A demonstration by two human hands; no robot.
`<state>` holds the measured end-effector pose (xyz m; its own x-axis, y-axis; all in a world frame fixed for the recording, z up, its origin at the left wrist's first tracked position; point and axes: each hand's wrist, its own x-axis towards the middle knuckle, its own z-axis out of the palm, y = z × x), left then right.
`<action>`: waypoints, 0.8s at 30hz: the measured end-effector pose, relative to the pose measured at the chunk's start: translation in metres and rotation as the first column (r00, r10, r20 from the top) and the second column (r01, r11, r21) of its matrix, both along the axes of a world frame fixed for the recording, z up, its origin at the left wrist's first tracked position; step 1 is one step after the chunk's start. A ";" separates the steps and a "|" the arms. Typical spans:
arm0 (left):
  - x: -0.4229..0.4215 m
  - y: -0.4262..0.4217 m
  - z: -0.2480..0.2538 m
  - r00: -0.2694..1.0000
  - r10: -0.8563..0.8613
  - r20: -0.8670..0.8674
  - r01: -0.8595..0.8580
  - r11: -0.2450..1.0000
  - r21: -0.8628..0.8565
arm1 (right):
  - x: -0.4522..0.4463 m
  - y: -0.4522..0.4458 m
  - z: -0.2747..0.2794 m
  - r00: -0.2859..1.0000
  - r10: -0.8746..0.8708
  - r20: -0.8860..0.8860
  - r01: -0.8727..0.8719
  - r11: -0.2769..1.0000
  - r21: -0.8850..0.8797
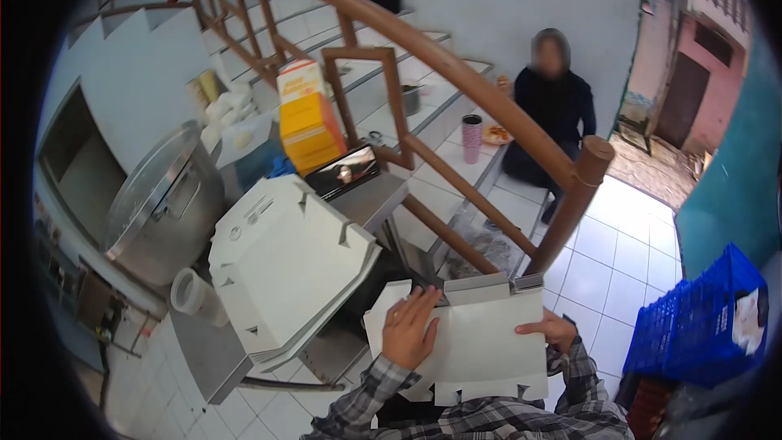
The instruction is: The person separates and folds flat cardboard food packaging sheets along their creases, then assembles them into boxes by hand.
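Observation:
A white cardboard box blank (489, 346), partly folded, lies in front of my body with flaps raised along its far edge. My left hand (411, 330) rests flat on its left part, fingers stretched out toward the far flap. At the right edge my right hand (555, 331) grips the blank, thumb on top and the other fingers hidden beneath. To the left, a stack of flat white box blanks (285, 253) with cut notches sits on a metal table (204, 358); printing shows on the top sheet.
A large metal pot (167, 204), a white plastic tub (197, 297), a yellow carton (309, 126) and a phone (346, 171) stand around the stack. Behind runs a brown stair railing (456, 81). A person (550, 114) sits by the steps near a pink tumbler (472, 140). Blue crate (692, 326) at right.

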<state>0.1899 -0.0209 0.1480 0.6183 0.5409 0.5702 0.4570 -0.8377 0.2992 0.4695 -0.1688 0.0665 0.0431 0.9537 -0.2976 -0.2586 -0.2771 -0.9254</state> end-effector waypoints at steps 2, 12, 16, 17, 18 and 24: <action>-0.012 -0.022 0.052 0.994 -0.051 0.097 0.045 0.997 0.068 | 0.004 -0.016 0.043 0.995 -0.088 0.055 0.083 0.993 0.088; -0.164 -0.056 0.100 0.558 0.437 0.705 -0.620 0.784 0.004 | -0.050 -0.003 0.177 0.849 -0.342 -0.403 0.512 0.721 0.466; -0.181 -0.047 0.091 0.459 0.575 0.678 -0.490 0.800 -0.346 | -0.127 0.076 0.181 0.861 -0.160 -0.482 0.403 0.793 0.457; -0.183 -0.042 0.085 0.446 0.592 0.671 -0.439 0.798 -0.413 | -0.151 0.099 0.181 0.811 -0.029 -0.584 0.381 0.784 0.490; -0.185 -0.039 0.078 0.448 0.573 0.686 -0.348 0.819 -0.457 | -0.176 0.119 0.183 0.780 -0.009 -0.625 0.396 0.781 0.483; -0.208 -0.009 0.036 0.480 0.394 0.784 -0.009 0.896 -0.444 | -0.288 0.195 0.166 0.768 0.040 -0.639 0.377 0.779 0.501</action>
<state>-0.0185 -0.0303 0.1836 -0.2086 0.8456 0.4914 -0.0354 -0.5087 0.8602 0.1812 0.0265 0.2324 0.2382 0.9309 0.2769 -0.7821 0.3529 -0.5135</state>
